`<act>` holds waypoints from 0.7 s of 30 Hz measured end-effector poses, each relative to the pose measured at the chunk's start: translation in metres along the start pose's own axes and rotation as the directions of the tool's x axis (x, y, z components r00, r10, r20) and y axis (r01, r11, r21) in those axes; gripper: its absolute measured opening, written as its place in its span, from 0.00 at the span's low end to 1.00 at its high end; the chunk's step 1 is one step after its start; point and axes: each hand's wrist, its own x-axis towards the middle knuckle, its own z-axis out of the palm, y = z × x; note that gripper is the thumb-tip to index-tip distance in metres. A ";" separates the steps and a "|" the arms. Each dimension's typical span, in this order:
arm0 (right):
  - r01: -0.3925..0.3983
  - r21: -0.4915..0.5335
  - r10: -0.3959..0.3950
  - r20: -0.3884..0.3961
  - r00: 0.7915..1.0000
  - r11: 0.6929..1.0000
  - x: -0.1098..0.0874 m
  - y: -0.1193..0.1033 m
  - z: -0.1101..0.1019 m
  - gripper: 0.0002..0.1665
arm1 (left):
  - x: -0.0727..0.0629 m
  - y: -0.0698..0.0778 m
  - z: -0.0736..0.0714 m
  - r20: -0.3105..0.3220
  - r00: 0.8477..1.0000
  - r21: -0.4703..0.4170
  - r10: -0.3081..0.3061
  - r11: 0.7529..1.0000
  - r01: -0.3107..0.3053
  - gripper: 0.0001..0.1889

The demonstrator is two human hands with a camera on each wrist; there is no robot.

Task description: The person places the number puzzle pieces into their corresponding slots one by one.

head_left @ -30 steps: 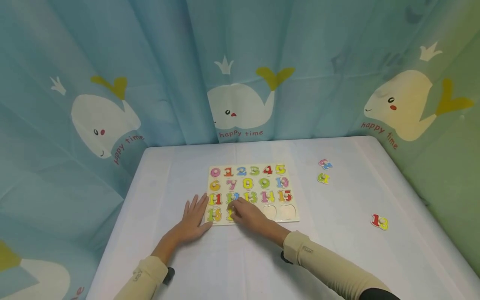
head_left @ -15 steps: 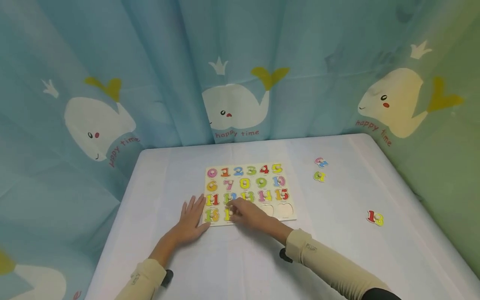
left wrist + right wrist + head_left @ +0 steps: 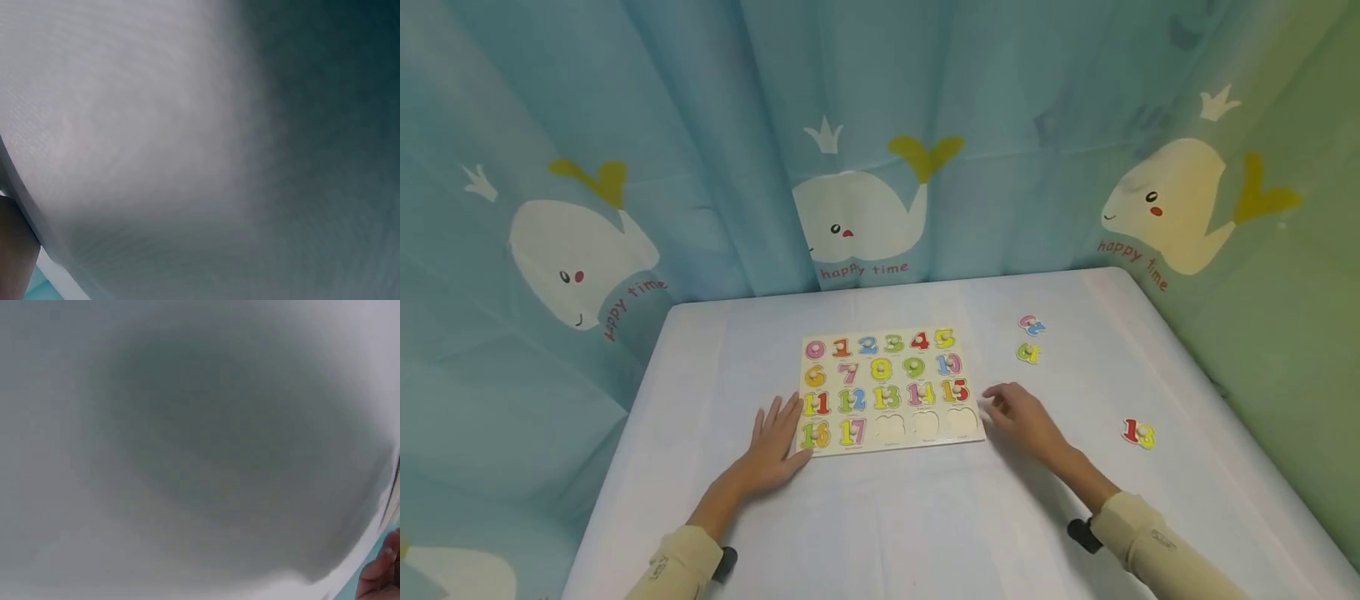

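Observation:
A pale board (image 3: 908, 442) with rows of colourful knobbed number pieces lies on the table in the head view. Three recesses without pieces show at the right of its bottom row. My left hand (image 3: 769, 454) rests flat on the table, its fingers spread against the board's left edge. Just off the board's right edge, my right hand (image 3: 1024, 421) hovers with loosely bent fingers and nothing seen in them. Fingertips of the right hand (image 3: 381, 569) show at the corner of the right wrist view. The 17 piece (image 3: 852, 431) sits in the bottom row beside the 16 piece (image 3: 815, 434).
Loose on the table at right lie a red-and-yellow number piece (image 3: 1138, 433), a green-and-yellow one (image 3: 1028, 353) and a pink-and-blue one (image 3: 1032, 325). A whale-print curtain (image 3: 700, 125) hangs behind the white table (image 3: 880, 517). The left wrist view is mostly blurred cloth.
My right hand has let go of the 17 piece and moved right, off the board. The left hand stays at the board's edge. The head view has shifted slightly.

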 end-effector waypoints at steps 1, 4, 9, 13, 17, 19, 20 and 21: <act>-0.014 -0.029 0.013 -0.027 1.000 0.999 -0.007 0.010 -0.010 0.12 | 0.000 0.000 0.000 0.002 1.000 -0.001 0.000 1.000 0.000 0.41; -0.055 -0.111 0.040 -0.135 0.990 0.992 -0.027 0.038 -0.043 0.12 | -0.001 -0.001 0.000 0.008 1.000 0.002 -0.003 1.000 0.003 0.41; -0.203 -0.178 0.152 -0.264 0.953 0.963 -0.061 0.079 -0.087 0.13 | 0.000 -0.001 -0.001 0.006 1.000 0.018 -0.009 1.000 0.009 0.42; -0.280 -0.174 0.237 -0.232 0.943 0.944 -0.085 0.102 -0.104 0.14 | 0.000 -0.001 -0.001 -0.010 1.000 0.011 0.000 1.000 0.000 0.41; -0.306 -0.163 0.272 -0.201 0.941 0.938 -0.100 0.115 -0.105 0.12 | 0.000 0.001 -0.001 -0.001 1.000 0.008 -0.005 1.000 0.005 0.41; -0.299 -0.150 0.267 -0.205 0.942 0.942 -0.101 0.118 -0.103 0.12 | -0.001 0.002 -0.001 -0.001 1.000 0.007 -0.009 1.000 0.009 0.41; -0.291 -0.143 0.258 -0.208 0.943 0.946 -0.100 0.119 -0.103 0.12 | -0.001 0.002 -0.001 -0.002 1.000 0.011 -0.011 1.000 0.011 0.41; -0.282 -0.140 0.250 -0.210 0.945 0.949 -0.099 0.119 -0.103 0.11 | -0.001 0.003 -0.001 -0.003 1.000 0.011 -0.011 1.000 0.011 0.41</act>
